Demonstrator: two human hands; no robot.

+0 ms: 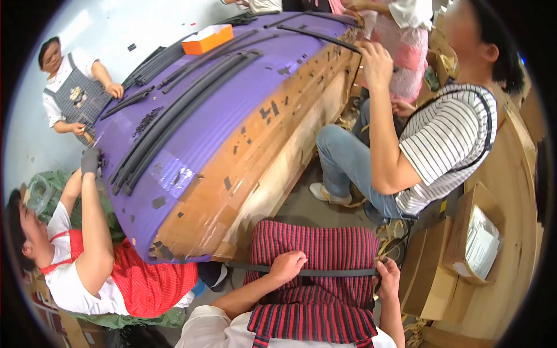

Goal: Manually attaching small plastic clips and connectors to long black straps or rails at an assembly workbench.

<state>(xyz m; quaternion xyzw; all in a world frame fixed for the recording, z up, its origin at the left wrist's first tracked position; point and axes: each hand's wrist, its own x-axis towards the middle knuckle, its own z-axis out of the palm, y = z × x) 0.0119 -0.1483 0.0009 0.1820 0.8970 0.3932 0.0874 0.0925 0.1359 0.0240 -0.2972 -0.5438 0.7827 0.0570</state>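
Note:
A long, flat, dark strip (339,272) lies across my lap, over my red-and-black striped apron (313,239). Its left end reaches out beyond the apron, towards the table's near corner. My left hand (286,267) is closed on the strip left of the middle, fingers curled. At the strip's right end, my right hand (388,276) pinches it between thumb and fingers. Something small and dark shows by that hand's fingertips, too small to make out.
Ahead stands a purple-covered table (194,148) with a cardboard side (272,130). Black tubes (184,116) and an orange box (209,40) lie on it. Co-workers sit around it, one in a striped shirt (444,145) nearby. At right stands a carton (473,243) with white papers.

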